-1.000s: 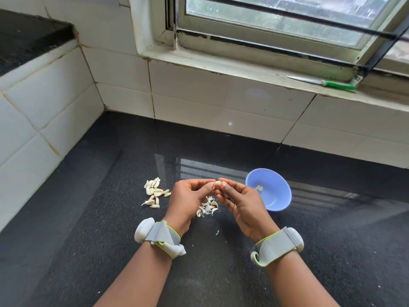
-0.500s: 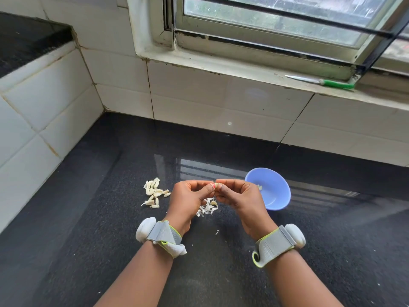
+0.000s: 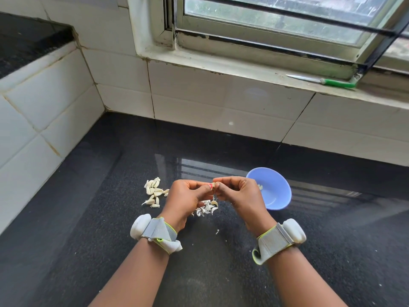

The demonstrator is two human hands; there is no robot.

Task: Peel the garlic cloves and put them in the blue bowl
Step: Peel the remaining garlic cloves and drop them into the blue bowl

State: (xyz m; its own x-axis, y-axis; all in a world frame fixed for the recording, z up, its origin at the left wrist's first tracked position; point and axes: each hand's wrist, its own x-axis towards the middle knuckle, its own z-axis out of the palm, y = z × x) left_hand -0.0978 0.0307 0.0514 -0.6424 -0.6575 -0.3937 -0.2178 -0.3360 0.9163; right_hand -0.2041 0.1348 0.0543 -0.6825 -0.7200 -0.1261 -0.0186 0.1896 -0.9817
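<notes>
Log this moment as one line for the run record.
step: peeling | left hand + right hand: pinch one garlic clove | unpeeled pile: left | round blue plastic bowl: right, holds peeled garlic

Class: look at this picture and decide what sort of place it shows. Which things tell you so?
Most likely a home kitchen. A dark stone counter meets white wall tiles under a window; a green-handled knife lies on the sill, and garlic cloves sit beside a blue bowl.

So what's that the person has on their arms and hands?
Bare forearms, no sleeves or gloves. Each wrist carries a grey fabric strap edged in yellow-green with a rounded white pod: left wrist strap, right wrist strap. One nail on the left hand looks painted red or pink.
</notes>
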